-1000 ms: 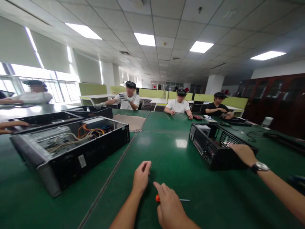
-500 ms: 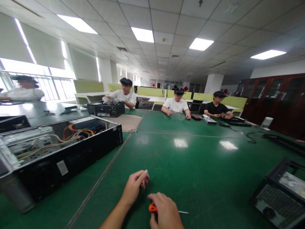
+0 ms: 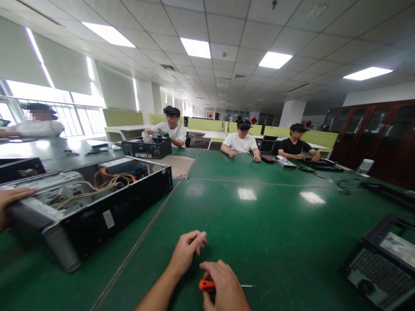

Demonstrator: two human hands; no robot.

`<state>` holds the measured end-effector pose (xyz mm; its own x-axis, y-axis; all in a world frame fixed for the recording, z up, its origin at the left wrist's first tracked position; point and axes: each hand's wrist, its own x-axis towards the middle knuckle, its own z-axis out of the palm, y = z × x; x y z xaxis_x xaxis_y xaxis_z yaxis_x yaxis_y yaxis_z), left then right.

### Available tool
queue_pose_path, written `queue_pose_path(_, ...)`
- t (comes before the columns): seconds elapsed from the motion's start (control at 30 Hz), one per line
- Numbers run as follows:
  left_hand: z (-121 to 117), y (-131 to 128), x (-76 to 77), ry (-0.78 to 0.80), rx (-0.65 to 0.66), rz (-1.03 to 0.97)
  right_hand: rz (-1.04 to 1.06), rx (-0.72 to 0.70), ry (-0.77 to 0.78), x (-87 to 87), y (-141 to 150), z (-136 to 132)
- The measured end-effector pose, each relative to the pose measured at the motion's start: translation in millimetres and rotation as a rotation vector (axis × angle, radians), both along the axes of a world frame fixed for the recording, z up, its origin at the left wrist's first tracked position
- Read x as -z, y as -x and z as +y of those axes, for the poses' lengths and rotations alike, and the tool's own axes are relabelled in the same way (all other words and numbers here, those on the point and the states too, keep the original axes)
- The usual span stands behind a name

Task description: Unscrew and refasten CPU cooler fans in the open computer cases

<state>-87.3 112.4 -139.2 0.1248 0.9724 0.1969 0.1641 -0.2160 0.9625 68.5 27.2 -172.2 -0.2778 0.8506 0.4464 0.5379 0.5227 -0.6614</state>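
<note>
My right hand [image 3: 225, 286] rests low on the green table [image 3: 259, 224], its fingers and thumb closed around the orange handle of a screwdriver [image 3: 206, 284]. The metal shaft sticks out to the right, past the back of the hand. Just up and left of it lies my left hand [image 3: 189, 250], loosely curled, with the thumb against the fingers and nothing visible in it. The two hands are close but apart.
An open computer case [image 3: 113, 211] with loose cables stands at left; another person's hand [image 3: 14, 198] touches its near end. A black mesh-sided metal frame [image 3: 382, 268] sits at right. Several people work across the table, one at a second computer case [image 3: 147, 148].
The open computer case at left has shifted to the right, and another person's hand has come into view on it. My hands have hardly moved.
</note>
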Motion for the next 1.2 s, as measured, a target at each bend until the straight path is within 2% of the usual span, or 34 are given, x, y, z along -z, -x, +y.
queue_pose_path(0.17, -0.7, 0.0, 1.7, -0.020, -0.013, 0.004, -0.022, 0.005, -0.143, -11.7, -3.1, -6.5)
queue_pose_path(0.33, -5.2, -0.8, 1.4, -0.048, -0.034, 0.010, -0.170, -0.008, -0.050, -10.3, -4.6, -6.9)
queue_pose_path(0.53, -2.9, -2.0, 3.9, -0.045, -0.007, 0.008, -0.217, -0.012, 0.024, -4.9, -6.3, -1.2)
queue_pose_path(0.77, -2.6, -0.1, 2.4, -0.023, -0.061, -0.080, -0.106, -0.034, -0.071, -3.6, -4.2, -3.5)
queue_pose_path(0.93, -2.9, 0.5, 2.5, -0.003, -0.078, -0.151, -0.150, -0.029, -0.030, -3.0, -3.7, -3.4)
queue_pose_path(1.1, -2.9, 0.8, 3.6, 0.013, -0.078, -0.205, -0.060, -0.055, -0.126, -3.7, -2.0, -3.5)
queue_pose_path(1.2, -2.8, 1.2, 3.9, 0.020, -0.083, -0.234, -0.137, -0.063, -0.068, 2.0, -1.0, -4.2)
